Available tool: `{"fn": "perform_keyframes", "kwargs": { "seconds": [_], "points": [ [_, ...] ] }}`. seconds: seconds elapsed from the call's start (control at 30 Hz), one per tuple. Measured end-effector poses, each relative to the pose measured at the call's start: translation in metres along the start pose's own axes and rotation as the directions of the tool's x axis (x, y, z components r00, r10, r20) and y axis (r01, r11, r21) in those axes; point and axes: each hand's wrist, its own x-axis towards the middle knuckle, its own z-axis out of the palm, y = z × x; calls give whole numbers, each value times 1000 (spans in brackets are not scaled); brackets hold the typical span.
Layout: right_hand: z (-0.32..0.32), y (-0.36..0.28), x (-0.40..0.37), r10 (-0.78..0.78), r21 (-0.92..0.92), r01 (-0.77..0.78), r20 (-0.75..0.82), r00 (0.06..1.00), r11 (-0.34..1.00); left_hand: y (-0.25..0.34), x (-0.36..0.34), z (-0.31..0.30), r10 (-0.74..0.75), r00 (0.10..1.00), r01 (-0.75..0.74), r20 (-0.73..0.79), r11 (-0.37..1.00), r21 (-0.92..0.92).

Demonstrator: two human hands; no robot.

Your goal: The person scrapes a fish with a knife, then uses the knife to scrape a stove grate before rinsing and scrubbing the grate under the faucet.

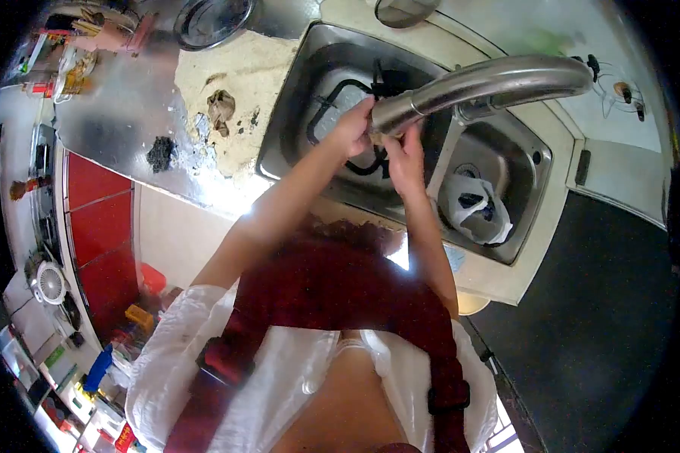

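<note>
My left hand [353, 130] and my right hand [406, 162] are close together over the left basin of the steel sink [285, 128], under the end of the curved metal faucet [499, 79]. The fingers of both hands are curled in around something small and tan [378, 140]; the faucet partly hides them, and what it is I cannot make out. Below the hands, a black curved frame [326, 107], perhaps a stove grate, lies in the basin. A white plastic bag [499, 219] with something dark in it sits in the right basin.
On the counter to the left lie a crumpled brown rag [221, 111], a black scouring pad [159, 154] and a round metal lid [213, 21]. The counter [279, 57] has worn, stained patches. A small white fan [51, 283] stands further left, near red cabinet doors [102, 234].
</note>
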Motion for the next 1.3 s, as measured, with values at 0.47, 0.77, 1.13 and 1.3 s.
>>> {"fn": "perform_keyframes", "kwargs": {
  "seconds": [0.47, 0.77, 1.13, 1.3],
  "points": [
    [15, 0, 1, -354, -620, 338, 103, 930, 708, 6, -10, 15, 32, 996, 6, 81, 904, -429],
    [-2, 37, -32, -234, -457, 276, 149, 961, 845, 1, 7, -20, 154, 972, -49, 175, 868, -494],
    [58, 54, 51, -259, -500, 224, -1, 966, 837, 8, -13, -30, 196, 953, -63, 229, 872, -485],
    [69, 81, 79, -23, -480, -60, -165, 986, 875, 11, -20, -20, 187, 970, -107, 157, 905, -412]
  ]
}}
